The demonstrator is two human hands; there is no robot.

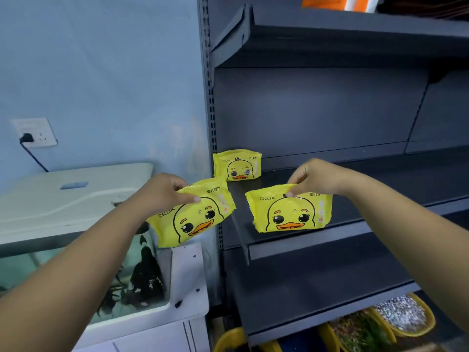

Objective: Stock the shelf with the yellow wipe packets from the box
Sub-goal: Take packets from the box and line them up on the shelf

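Note:
Three yellow wipe packets with a duck face are in view. One packet (237, 164) stands upright at the back left of the dark grey shelf (355, 179). My right hand (314, 177) pinches the top edge of a second packet (289, 210), which stands near the shelf's front edge. My left hand (165, 191) grips the top of a third packet (191, 217), tilted in the air just left of the shelf's upright post. The box is not in view.
A fish tank (76, 262) with a white lid stands to the left, below my left arm. A wall socket (35, 133) with a black plug sits on the blue wall. Yellow bins (403, 316) of goods lie under the lower shelf. Another shelf (355, 34) hangs above.

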